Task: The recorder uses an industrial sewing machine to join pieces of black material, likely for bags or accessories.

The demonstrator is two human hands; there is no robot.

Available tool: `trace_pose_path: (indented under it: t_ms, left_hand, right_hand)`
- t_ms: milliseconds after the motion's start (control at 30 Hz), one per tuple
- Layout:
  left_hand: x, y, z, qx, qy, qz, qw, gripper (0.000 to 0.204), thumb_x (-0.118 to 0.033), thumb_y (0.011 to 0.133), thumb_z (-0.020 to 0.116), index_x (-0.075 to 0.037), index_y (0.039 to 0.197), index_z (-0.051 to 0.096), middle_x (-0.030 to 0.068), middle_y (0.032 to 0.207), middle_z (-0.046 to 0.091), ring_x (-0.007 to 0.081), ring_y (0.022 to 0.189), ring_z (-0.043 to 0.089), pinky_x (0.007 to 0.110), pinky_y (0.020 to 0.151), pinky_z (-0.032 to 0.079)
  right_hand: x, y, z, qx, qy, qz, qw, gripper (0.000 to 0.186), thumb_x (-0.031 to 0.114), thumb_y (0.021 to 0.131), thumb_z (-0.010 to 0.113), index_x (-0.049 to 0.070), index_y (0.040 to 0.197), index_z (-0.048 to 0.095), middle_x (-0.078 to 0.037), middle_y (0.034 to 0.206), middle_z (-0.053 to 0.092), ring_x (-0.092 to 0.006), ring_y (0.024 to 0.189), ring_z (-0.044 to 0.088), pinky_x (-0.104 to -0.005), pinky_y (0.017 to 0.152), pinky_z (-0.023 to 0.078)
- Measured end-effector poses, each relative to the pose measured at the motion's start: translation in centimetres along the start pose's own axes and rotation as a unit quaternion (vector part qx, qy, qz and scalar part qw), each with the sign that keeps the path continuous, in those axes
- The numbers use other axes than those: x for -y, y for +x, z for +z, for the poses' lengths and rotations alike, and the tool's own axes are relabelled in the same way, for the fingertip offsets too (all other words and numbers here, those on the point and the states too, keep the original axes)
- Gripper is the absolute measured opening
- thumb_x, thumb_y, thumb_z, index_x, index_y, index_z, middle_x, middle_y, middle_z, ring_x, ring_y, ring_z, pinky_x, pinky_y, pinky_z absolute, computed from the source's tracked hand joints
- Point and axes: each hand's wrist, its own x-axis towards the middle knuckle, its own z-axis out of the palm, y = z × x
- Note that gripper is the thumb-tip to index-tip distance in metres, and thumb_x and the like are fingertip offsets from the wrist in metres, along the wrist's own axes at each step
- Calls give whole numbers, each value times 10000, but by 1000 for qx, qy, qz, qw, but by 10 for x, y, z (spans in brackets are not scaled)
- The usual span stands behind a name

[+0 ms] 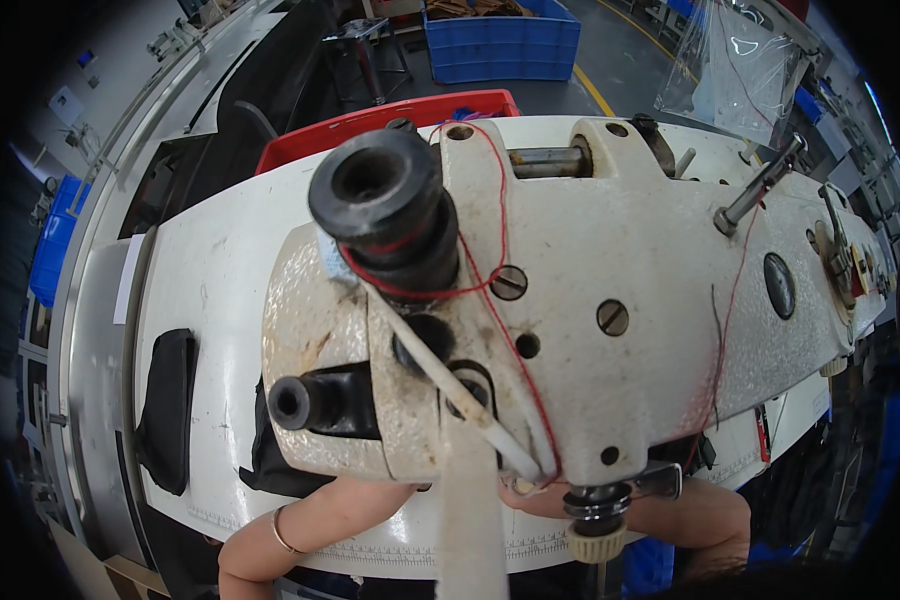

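Observation:
A cream-white sewing machine [560, 260] fills the middle of the view and hides both of my hands. My left forearm [335, 515], with a bracelet at the wrist, reaches in under the machine head from the lower left. My right forearm [685, 515] comes in from the lower right, behind a thread tension knob [598, 545]. The fingers of neither hand show, nor does anything they may hold. Black fabric [270, 460] lies partly under the machine head, near my left wrist. Red thread [503, 200] loops round a black knob [370, 190] and runs down the machine.
On the white table [220, 250], a folded black fabric piece [167, 410] lies at the left. A ruler strip [400, 555] follows the near edge. Beyond the table stand a red bin [320, 130] and a blue crate [503, 50]. A metal thread post [760, 185] rises at the right.

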Motion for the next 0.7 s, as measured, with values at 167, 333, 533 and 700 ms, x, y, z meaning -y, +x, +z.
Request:
trace_pose_path:
  t_ms: [167,333,533,700]
  left_hand:
    - [-8,6,5,8,7,-5,1000,416,-22,674,633,-6,1088,611,192,1016,607,378,925,600,456,794,492]
    - [-9,9,15,-30,-13,-9,999,393,-19,647,620,43,1035,612,200,950,594,375,856,597,456,728,488]
    - [1,1,31,-109,46,42,992,366,-38,615,628,13,977,653,153,971,598,318,907,596,431,725,491]
    - [-2,4,30,-161,146,96,971,342,-44,622,620,-6,958,669,143,976,608,307,910,606,431,743,497]
  right_hand:
    - [13,-4,1,111,247,109,957,276,168,796,609,60,1050,621,-69,1018,639,-242,1018,611,-399,850,500]
    - [16,-7,-1,-8,292,176,940,82,176,738,625,101,749,595,-18,741,568,-175,693,586,-314,500,467]
    - [20,-13,11,34,345,172,922,58,119,742,615,71,748,582,-36,700,570,-217,688,603,-364,523,470]
    - [13,-4,-4,-49,118,58,990,187,98,753,623,38,930,632,-104,909,665,-268,908,642,-378,705,511]
